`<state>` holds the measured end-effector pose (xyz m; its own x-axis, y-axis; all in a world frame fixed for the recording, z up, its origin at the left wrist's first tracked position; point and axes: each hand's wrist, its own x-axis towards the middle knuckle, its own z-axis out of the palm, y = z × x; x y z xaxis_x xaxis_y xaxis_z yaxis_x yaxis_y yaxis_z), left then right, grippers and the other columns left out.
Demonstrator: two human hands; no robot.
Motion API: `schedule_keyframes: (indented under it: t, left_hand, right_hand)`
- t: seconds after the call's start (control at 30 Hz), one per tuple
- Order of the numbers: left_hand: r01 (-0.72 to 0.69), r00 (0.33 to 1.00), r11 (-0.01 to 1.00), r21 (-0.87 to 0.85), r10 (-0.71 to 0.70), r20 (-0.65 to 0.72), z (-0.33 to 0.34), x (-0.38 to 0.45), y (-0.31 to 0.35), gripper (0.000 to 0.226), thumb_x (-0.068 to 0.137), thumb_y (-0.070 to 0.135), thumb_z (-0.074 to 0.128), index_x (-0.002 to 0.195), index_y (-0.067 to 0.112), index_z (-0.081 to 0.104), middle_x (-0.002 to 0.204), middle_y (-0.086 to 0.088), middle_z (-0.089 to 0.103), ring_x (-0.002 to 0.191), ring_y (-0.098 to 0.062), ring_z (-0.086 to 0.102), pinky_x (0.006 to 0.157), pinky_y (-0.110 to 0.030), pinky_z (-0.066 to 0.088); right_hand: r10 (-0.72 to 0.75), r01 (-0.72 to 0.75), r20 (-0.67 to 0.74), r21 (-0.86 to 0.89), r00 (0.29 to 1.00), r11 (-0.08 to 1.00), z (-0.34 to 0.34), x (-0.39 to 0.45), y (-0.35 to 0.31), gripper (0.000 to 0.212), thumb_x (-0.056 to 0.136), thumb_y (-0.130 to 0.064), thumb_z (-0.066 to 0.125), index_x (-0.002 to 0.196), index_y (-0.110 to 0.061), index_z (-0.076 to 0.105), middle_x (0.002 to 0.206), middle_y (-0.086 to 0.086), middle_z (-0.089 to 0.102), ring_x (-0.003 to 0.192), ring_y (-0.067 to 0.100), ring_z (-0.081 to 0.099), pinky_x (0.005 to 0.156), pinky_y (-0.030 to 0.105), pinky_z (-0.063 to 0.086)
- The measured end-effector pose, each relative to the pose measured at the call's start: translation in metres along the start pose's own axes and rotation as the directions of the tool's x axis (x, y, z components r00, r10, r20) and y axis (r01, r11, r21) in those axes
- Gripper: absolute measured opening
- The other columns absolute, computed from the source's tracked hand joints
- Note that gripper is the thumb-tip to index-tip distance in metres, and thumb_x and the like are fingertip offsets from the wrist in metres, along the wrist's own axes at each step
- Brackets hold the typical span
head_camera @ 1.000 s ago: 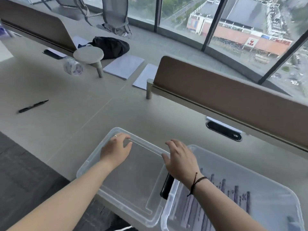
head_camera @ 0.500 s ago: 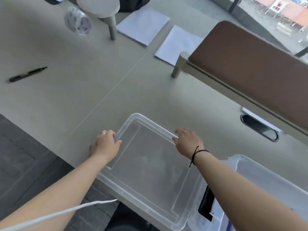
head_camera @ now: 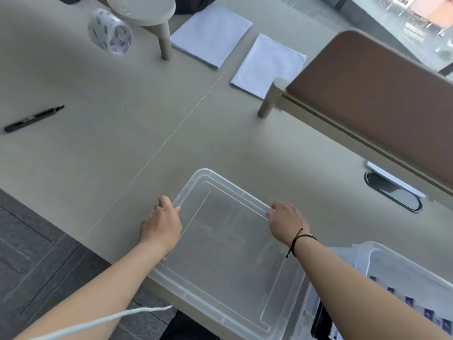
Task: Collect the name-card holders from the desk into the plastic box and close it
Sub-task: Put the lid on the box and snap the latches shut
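Observation:
A clear plastic lid (head_camera: 230, 244) lies flat on the beige desk (head_camera: 122, 143) near its front edge. My left hand (head_camera: 163, 223) grips the lid's left rim, fingers curled over it. My right hand (head_camera: 285, 220) grips the lid's far right rim; a dark cord sits on that wrist. The clear plastic box (head_camera: 402, 288) stands at the lower right, partly behind my right forearm, with name-card holders (head_camera: 416, 305) showing purple print inside. A black latch (head_camera: 321, 320) shows on the box's left end.
A black pen (head_camera: 33, 119) lies at the left. A clear printed tape roll (head_camera: 109, 35) and a round stand (head_camera: 149, 11) are at the back left, two white paper stacks (head_camera: 210, 33) (head_camera: 268, 63) behind. A brown divider panel (head_camera: 382, 101) and a cable slot (head_camera: 393, 191) are at right.
The view has tilted down and to the left. My hands moved from lying on top of the lid to gripping its left and right rims.

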<state>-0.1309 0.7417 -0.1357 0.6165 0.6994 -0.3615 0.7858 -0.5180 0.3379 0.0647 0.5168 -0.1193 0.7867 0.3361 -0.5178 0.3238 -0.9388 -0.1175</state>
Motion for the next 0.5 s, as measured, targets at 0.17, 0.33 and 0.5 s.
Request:
schedule_keyframes:
  t: [0.17, 0.33, 0.5]
  left_hand:
    - [0.014, 1.000, 0.992, -0.126, -0.017, -0.020, -0.018, 0.013, -0.003, 0.017, 0.103, 0.027, 0.032, 0.095, 0.013, 0.028, 0.098, -0.024, 0.062, 0.085, -0.044, 0.058, 0.067, -0.043, 0.038]
    - [0.063, 0.994, 0.996, -0.070, -0.069, -0.083, -0.032, 0.028, -0.012, 0.022, 0.104, 0.034, 0.026, 0.103, 0.013, 0.032, 0.105, -0.025, 0.064, 0.089, -0.045, 0.059, 0.069, -0.043, 0.037]
    - [0.154, 0.983, 0.980, -0.129, -0.166, -0.083, -0.041, 0.036, -0.008, 0.036, 0.104, 0.036, 0.025, 0.112, 0.005, 0.042, 0.110, -0.030, 0.062, 0.097, -0.047, 0.058, 0.073, -0.044, 0.036]
  right_hand:
    - [0.112, -0.125, 0.087, 0.154, 0.990, 0.980, -0.004, 0.003, 0.018, 0.038, 0.092, -0.034, 0.040, 0.121, -0.016, 0.055, 0.124, 0.011, 0.058, 0.116, 0.031, 0.051, 0.097, 0.040, 0.043]
    - [0.250, -0.268, 0.104, 0.491, 0.963, 0.829, -0.016, -0.007, 0.029, 0.048, 0.091, -0.031, 0.045, 0.137, -0.022, 0.037, 0.116, 0.016, 0.058, 0.106, 0.034, 0.058, 0.079, 0.039, 0.050]
    - [0.301, -0.298, 0.139, 0.755, 0.943, 0.584, -0.039, -0.021, 0.022, 0.038, 0.097, -0.031, 0.049, 0.129, -0.017, 0.035, 0.096, 0.015, 0.060, 0.063, 0.030, 0.062, 0.053, 0.034, 0.049]
